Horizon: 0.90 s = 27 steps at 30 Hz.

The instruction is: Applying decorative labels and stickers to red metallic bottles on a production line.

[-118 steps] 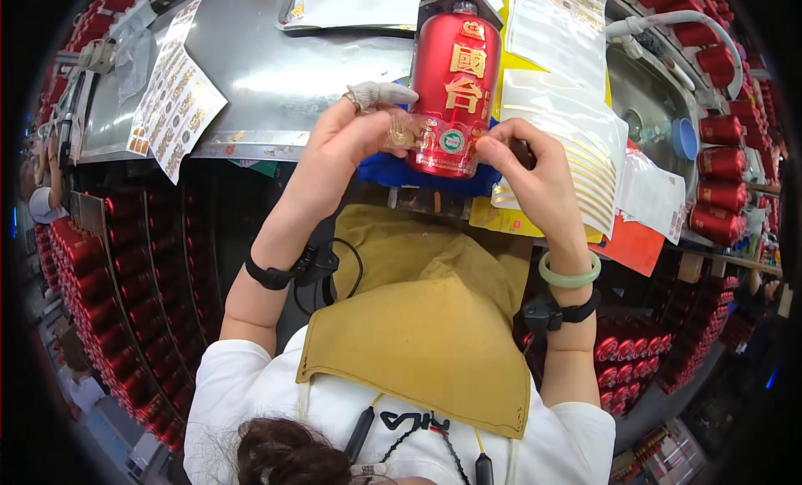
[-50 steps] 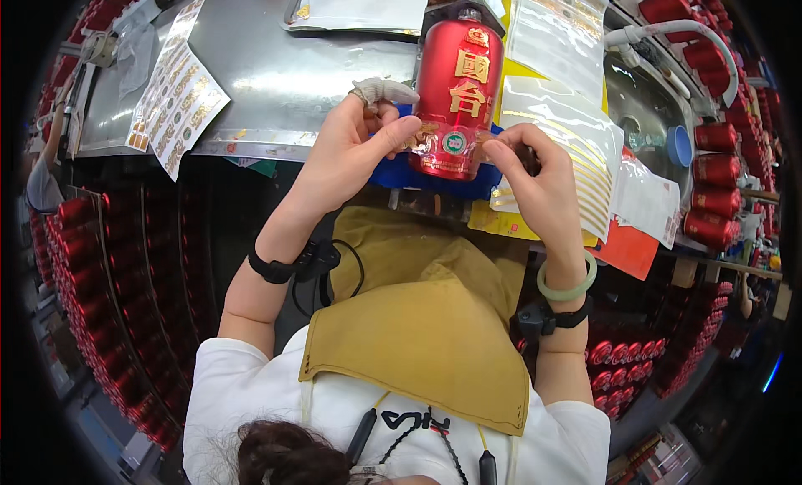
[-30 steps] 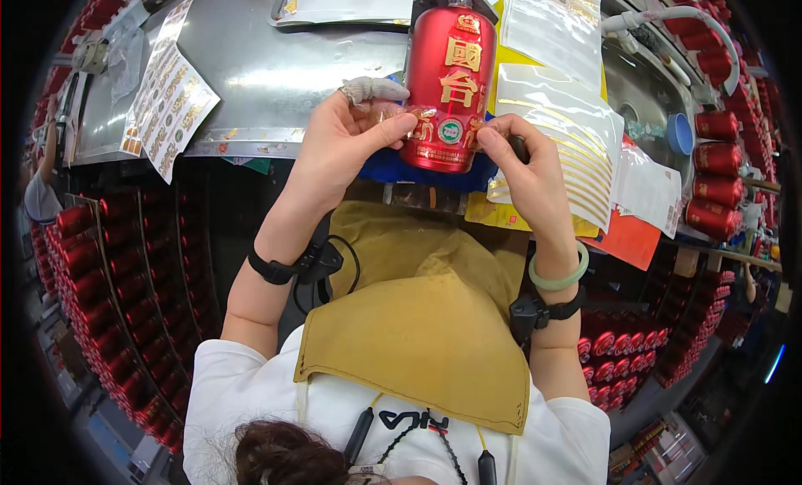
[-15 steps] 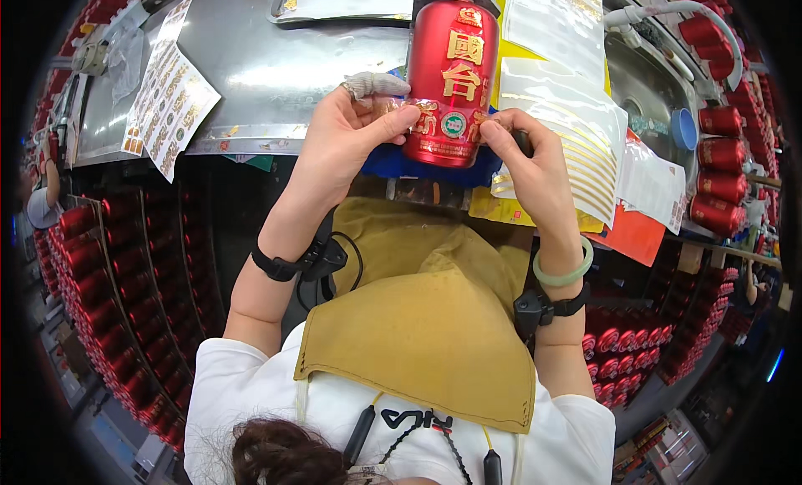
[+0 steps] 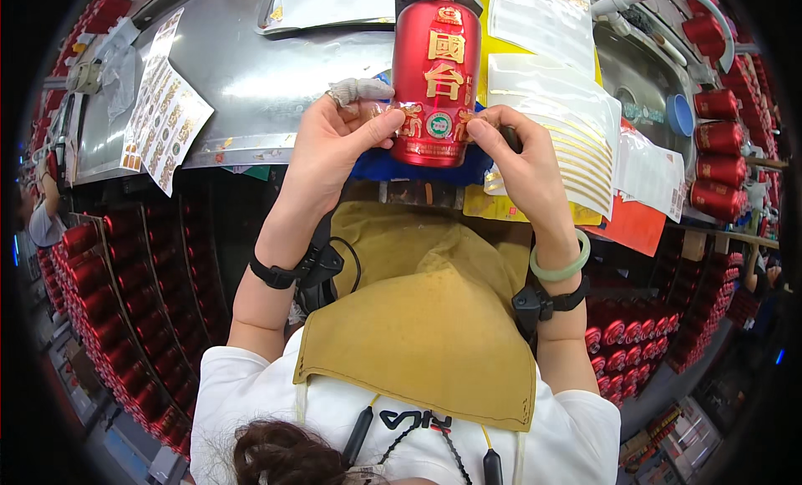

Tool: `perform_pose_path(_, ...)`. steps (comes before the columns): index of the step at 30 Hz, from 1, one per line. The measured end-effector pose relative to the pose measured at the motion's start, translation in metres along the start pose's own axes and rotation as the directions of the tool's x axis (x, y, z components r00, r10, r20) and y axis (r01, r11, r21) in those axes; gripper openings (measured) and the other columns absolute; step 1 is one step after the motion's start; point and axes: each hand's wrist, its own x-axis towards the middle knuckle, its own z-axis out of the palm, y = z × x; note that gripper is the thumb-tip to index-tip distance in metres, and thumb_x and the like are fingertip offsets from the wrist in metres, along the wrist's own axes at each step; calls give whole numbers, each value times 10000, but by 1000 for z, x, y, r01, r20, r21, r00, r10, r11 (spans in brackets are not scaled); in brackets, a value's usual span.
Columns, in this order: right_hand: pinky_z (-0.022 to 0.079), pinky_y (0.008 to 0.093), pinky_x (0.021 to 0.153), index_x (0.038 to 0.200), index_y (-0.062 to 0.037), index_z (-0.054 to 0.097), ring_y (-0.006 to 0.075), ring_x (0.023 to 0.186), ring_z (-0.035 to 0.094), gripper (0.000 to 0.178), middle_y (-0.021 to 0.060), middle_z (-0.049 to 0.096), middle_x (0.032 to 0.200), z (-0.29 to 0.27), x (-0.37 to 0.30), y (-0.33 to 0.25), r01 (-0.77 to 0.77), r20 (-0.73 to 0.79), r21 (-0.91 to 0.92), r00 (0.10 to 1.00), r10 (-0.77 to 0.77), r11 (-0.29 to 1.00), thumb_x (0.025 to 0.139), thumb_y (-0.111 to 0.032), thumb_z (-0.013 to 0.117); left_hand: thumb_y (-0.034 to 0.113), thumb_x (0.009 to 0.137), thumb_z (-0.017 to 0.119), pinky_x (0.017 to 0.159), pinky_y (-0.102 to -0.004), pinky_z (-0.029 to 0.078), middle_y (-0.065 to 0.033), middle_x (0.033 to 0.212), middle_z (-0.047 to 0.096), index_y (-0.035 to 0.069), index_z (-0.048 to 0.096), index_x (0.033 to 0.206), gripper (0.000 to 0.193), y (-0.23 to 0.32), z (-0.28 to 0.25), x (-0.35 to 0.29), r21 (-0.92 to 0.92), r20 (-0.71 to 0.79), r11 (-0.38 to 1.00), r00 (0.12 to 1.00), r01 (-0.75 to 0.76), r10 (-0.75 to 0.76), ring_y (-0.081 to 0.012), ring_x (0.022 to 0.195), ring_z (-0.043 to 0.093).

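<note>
A red bottle (image 5: 436,76) with raised gold characters and a round green-and-white emblem lies on a blue cloth (image 5: 380,166), its neck pointing away from me. Across its lower part runs a clear film (image 5: 387,111) with gold figures. My left hand (image 5: 338,134) pinches the film at the bottle's left side, thumb and finger closed; a pale cover wraps one of its fingers. On the other side, my right hand (image 5: 522,155) presses its thumb to the film's right end against the bottle. A dark, rounded object (image 5: 511,138) shows at the right hand's fingers; its kind is unclear.
Sheets of gold stickers (image 5: 167,109) hang over the metal table's (image 5: 251,84) edge at left. Clear sheets with gold strips (image 5: 555,138) lie at right, beside a sink (image 5: 647,84) holding a blue cup (image 5: 679,115). Red bottles (image 5: 717,155) stand at far right; racks of them (image 5: 125,309) fill the left.
The bottle and both hands appear slightly further left in the picture, as does most of the table. Both hands keep the same hold at the bottle's sides.
</note>
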Motion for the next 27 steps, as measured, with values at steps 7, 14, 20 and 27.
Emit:
perform_pose_path(7,352,228,583,986,28,700,31,662,426,256,-54,568,725,2,1,0,-2,1,13,1000,2,1000,987,-227,681,92,909,771,754,-261,536,-52,978,719,11,649,1137,271,1,0,-1,11,-20,1000,1000,12,-12,-106,865,658)
perform_pose_path(14,363,225,595,989,28,698,32,675,438,262,-46,581,738,2,1,0,-8,4,-8,1000,8,1000,987,-234,684,97,936,741,777,-245,525,-47,1011,688,19,611,1221,323,-1,-4,0,53,11,998,1000,25,-26,-112,929,662)
perform_pose_path(20,369,225,603,987,30,699,32,678,443,269,-42,594,751,1,0,-2,-4,4,-3,1000,4,1000,988,-239,686,95,932,746,774,-251,528,-41,1006,687,20,611,1222,328,-2,-3,1,58,-1,998,999,34,-34,-111,925,660)
perform_pose_path(27,343,233,575,975,28,699,33,651,416,264,-55,555,710,2,0,0,0,1,-6,1000,0,1000,990,-235,683,91,903,781,764,-264,535,-54,966,712,7,640,1143,290,-2,-2,-1,9,-10,1000,1000,10,-10,-104,851,650)
